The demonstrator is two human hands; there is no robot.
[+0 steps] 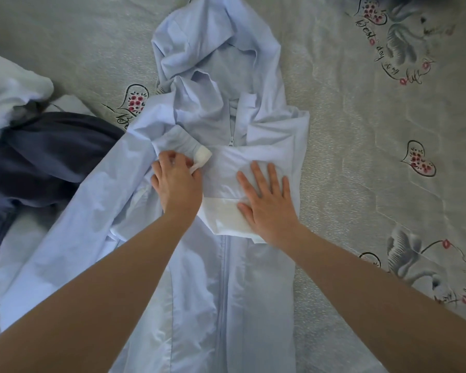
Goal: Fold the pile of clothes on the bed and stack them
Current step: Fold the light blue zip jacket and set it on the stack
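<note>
A light blue zip-up hooded jacket (226,278) lies spread front-up on the bed, hood pointing away from me. Its right sleeve is folded across the chest, and my right hand (267,200) presses flat on that sleeve with straight fingers. My left hand (176,179) pinches the white cuff (202,154) of the left sleeve over the chest. The left sleeve runs off diagonally toward the lower left.
A dark navy garment (46,157) and a pale white-blue one (8,90) lie heaped at the left. The grey quilted bedsheet (388,157), printed with hearts and lettering, stretches to the right and beyond the hood.
</note>
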